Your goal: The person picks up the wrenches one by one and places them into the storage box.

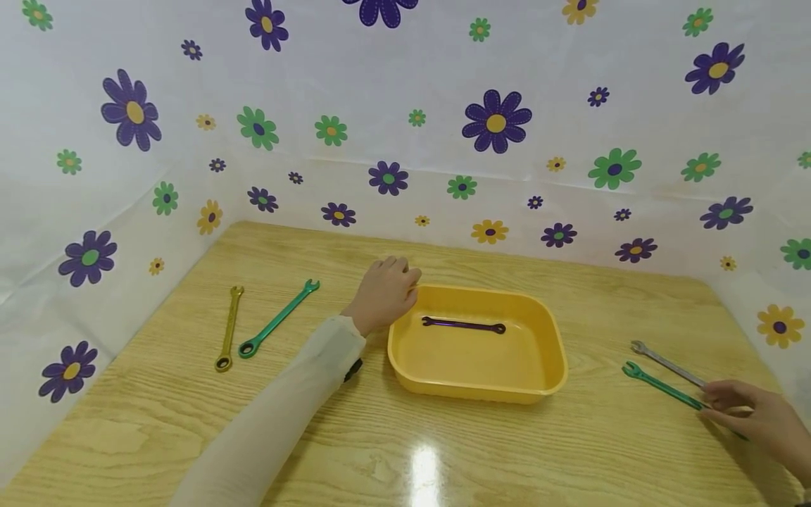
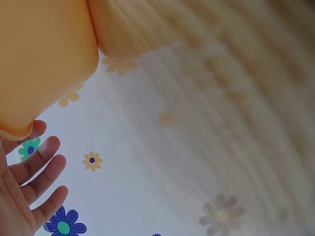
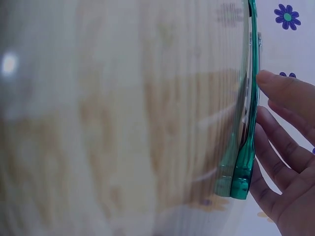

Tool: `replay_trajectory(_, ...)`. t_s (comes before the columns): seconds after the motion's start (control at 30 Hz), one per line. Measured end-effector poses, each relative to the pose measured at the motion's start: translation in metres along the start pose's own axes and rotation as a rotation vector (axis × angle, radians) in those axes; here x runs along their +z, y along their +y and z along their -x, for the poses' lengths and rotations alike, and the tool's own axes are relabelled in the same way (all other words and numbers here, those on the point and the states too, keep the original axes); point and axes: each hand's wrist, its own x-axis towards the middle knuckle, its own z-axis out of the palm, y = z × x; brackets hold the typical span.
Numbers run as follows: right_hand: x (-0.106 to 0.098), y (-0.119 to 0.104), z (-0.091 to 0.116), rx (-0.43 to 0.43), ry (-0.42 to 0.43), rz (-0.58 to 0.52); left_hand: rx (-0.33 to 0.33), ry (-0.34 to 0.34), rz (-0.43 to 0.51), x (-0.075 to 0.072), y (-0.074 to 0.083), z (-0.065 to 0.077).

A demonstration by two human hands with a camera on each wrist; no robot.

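At the back left corner of the yellow tray [image 1: 475, 389], my left hand [image 1: 386, 294] grips the rim; the left wrist view shows its index finger against the rim [image 2: 17, 132], the thumb out of sight. Inside the tray lies a purple wrench [image 1: 464, 324]. On the right my right hand [image 1: 757, 419] reaches over a green wrench [image 1: 665, 389], which lies on the table. Its thumb and fingertips touch or nearly touch that wrench [image 3: 254, 113], without wrapping round it. Just behind lies a silver wrench [image 1: 668, 364], its near end by the index finger.
Left of the tray lie a gold wrench [image 1: 229, 329] and another green wrench [image 1: 280, 318] on the wooden table [image 1: 355, 451]. A white cloth [image 1: 418, 77] with flowers stands round the back and sides of the table.
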Motion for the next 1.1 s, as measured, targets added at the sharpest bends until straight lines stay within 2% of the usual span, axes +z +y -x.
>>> replay_trajectory(0.17, -0.001, -0.003, -0.002, 0.011, -0.041, 0.023, -0.003, -0.008, 0.006, 0.0, 0.0, -0.001)
replay_trajectory(0.43, -0.003, -0.002, -0.007, 0.0, -0.055, 0.059, -0.008, -0.009, -0.003, -0.001, 0.001, -0.001)
replay_trajectory(1.1, -0.008, -0.001, -0.012, 0.08, -0.145, 0.03, -0.006, -0.01, 0.006, -0.004, 0.003, -0.001)
